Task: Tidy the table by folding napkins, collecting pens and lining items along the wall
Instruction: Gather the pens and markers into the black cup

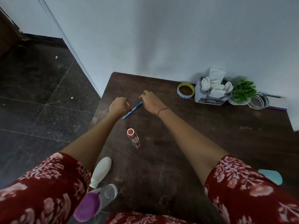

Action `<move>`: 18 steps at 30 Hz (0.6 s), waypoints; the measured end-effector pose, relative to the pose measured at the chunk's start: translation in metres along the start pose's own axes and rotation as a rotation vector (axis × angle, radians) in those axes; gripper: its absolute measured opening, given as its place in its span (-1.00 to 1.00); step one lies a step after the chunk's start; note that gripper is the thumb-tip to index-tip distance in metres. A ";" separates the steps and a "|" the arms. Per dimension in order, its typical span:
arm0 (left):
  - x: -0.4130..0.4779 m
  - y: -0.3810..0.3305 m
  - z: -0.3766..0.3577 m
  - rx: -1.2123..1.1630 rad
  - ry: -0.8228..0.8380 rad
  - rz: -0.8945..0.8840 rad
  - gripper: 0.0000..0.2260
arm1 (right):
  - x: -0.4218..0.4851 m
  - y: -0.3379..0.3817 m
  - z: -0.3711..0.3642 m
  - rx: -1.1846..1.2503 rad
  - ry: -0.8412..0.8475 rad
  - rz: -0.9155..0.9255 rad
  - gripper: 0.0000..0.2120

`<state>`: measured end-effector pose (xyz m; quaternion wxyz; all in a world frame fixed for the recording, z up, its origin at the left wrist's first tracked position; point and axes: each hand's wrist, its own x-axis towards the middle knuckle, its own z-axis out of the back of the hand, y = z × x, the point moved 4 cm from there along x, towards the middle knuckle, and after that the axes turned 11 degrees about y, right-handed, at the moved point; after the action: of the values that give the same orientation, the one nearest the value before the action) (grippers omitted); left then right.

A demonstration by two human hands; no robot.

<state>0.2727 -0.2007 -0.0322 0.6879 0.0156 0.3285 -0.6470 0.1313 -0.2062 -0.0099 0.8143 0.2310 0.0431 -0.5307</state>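
Observation:
A blue pen lies slanted on the dark wooden table, between my two hands. My right hand has its curled fingers at the pen's upper end and seems to pinch it. My left hand is curled into a fist just left of the pen's middle; whether it touches the pen is hidden. White napkins stand in a grey holder against the wall at the back right.
Along the wall sit a tape roll, a small green plant, a glass dish and a flat book. A small clear bottle with a red cap lies mid-table. A white bottle and a purple-capped bottle lie near the front left edge.

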 end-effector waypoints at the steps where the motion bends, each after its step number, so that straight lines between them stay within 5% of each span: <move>1: 0.004 0.003 -0.004 0.011 0.030 0.008 -0.85 | 0.005 0.000 -0.006 -0.018 0.039 0.005 -0.67; 9: 0.017 0.012 -0.019 0.120 0.074 0.024 -0.79 | 0.026 -0.001 -0.035 -0.122 0.202 0.065 -0.57; 18: 0.012 0.005 -0.023 0.274 0.007 -0.045 -0.89 | 0.016 -0.003 -0.039 -0.241 0.029 0.040 -0.78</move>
<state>0.2665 -0.2004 -0.0580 0.6634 0.1044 0.2396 -0.7012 0.1420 -0.2041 -0.0508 0.8459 0.1398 0.1139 -0.5019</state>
